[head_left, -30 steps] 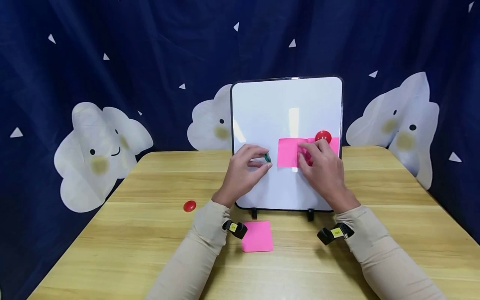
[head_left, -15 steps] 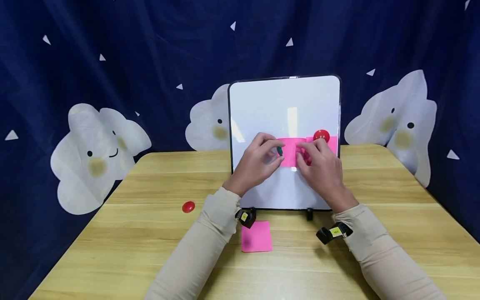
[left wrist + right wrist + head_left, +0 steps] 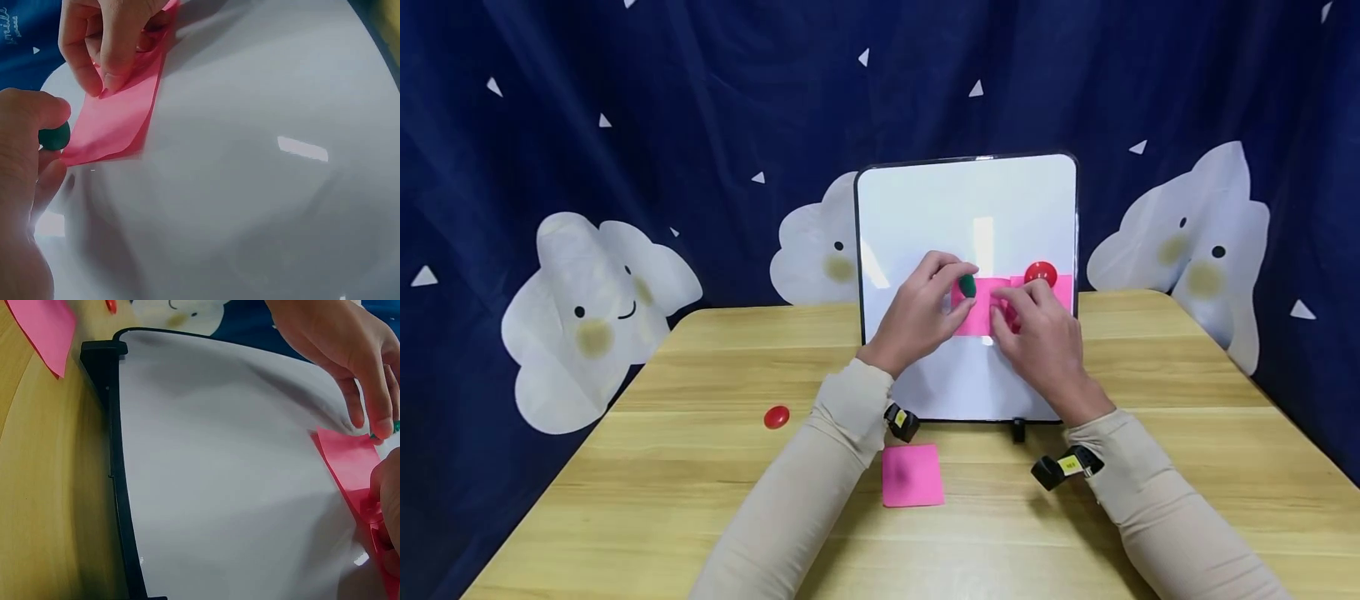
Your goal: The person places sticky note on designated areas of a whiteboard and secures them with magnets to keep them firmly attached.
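Observation:
A white board (image 3: 925,208) with a black frame stands upright on the table. Two pink sticky notes lie side by side against it: the left note (image 3: 979,321) and the right note (image 3: 1063,287), which has a red magnet (image 3: 1041,273) at its top. My left hand (image 3: 921,312) pinches a green magnet (image 3: 967,286) between thumb and finger, in front of the left note's upper left part. My right hand (image 3: 1041,333) touches the left note where the two notes meet, and its fingertips pinch or press the paper there. In the left wrist view the green magnet (image 3: 55,136) shows beside the note (image 3: 115,125).
On the wooden table (image 3: 700,483) another pink note (image 3: 913,476) lies in front of the board. Left of it lies a red magnet (image 3: 777,417). A dark blue curtain (image 3: 737,83) with clouds hangs behind.
My left hand has moved right and up with the green magnet, from beside the left note to in front of it. My right hand has stayed about where it was.

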A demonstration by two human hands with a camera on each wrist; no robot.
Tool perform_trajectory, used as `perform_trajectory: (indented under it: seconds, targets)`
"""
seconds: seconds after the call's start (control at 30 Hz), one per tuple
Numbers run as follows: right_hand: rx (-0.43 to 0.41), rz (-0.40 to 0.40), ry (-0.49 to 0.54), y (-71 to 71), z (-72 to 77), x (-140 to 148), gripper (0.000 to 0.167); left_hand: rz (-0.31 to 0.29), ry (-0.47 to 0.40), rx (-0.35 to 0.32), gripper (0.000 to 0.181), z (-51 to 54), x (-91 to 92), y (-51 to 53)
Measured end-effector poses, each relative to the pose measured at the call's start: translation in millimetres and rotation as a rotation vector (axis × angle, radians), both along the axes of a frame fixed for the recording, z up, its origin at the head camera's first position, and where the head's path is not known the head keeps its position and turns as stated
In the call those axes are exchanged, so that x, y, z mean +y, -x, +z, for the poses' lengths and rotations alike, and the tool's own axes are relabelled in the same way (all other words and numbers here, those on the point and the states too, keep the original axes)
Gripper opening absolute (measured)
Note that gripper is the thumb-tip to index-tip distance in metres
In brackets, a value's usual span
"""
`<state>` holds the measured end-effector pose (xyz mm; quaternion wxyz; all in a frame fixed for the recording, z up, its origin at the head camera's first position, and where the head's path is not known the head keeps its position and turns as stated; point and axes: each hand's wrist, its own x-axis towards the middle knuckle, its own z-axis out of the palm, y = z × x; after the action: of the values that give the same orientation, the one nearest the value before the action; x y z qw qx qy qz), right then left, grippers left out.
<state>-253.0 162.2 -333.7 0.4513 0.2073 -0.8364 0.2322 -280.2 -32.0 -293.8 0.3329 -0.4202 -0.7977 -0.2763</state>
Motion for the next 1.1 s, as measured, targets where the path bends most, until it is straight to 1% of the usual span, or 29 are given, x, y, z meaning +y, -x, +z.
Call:
perform_trajectory:
  seconds: [0.1, 0.33, 0.47, 0.57, 0.73, 0.9, 1.1]
  targets:
    - [0.006, 0.005, 0.002, 0.0, -0.4, -0.1, 0.025, 0.006, 0.024, 0.019, 0.039, 3.0, 4.2, 2.1]
    - [0.004, 0.000, 0.007, 0.0, -2.5, -0.3, 0.027, 0.000, 0.052, 0.038, 0.038, 4.6, 11.6, 3.9]
    - [0.006, -0.004, 0.010, 0.6, -3.6, -0.5, 0.026, 0.025, 0.066, 0.057, 0.038, 4.7, 13.8, 5.4]
    - [0.008, 0.001, 0.009, 1.2, -3.1, -1.0, 0.026, 0.040, 0.067, 0.063, 0.040, 4.4, 14.1, 7.2]
    - [0.010, 0.003, 0.008, 1.0, -1.2, -1.5, 0.027, 0.029, 0.065, 0.061, 0.041, 4.9, 14.0, 8.8]
    - [0.007, -0.001, 0.010, 0.6, -1.0, -1.5, 0.027, 0.037, 0.091, 0.057, 0.042, 7.2, 16.4, 9.6]
    - [0.000, -0.006, 0.012, 0.0, -0.8, -1.2, 0.028, 0.054, 0.120, 0.076, 0.042, 8.4, 20.6, 10.9]
